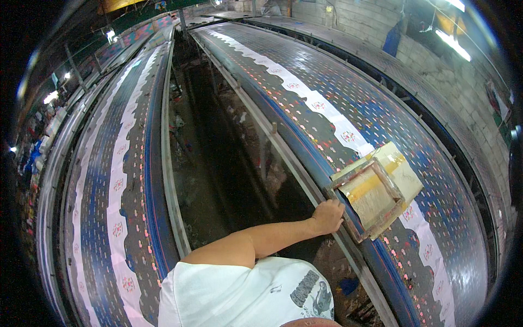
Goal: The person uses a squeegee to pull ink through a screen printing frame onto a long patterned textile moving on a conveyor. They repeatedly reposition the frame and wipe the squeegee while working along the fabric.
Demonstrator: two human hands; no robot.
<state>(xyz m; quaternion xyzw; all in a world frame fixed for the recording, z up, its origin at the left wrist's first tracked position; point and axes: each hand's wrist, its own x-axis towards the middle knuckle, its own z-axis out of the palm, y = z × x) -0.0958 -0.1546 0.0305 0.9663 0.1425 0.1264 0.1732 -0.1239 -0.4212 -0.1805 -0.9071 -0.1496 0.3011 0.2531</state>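
My left hand (pixel 328 216) reaches across to the right-hand table, its fingers curled closed at the near left side of a screen printing frame (pixel 395 188). The frame is wooden and worn, with yellowish tape and a cream panel. It lies across a white fabric strip (pixel 344 131) with a scalloped edge and round floral prints, and hides part of it. The strip runs on beyond both sides of the frame. My right hand is out of view.
A long printing table (pixel 321 71) carries blue and pink stains. Along its edge runs a metal rail (pixel 289 155) with small stops. A dark aisle (pixel 218 141) separates it from another long table on the left, which holds more printed strips (pixel 117 201). A block wall (pixel 436 82) stands at right.
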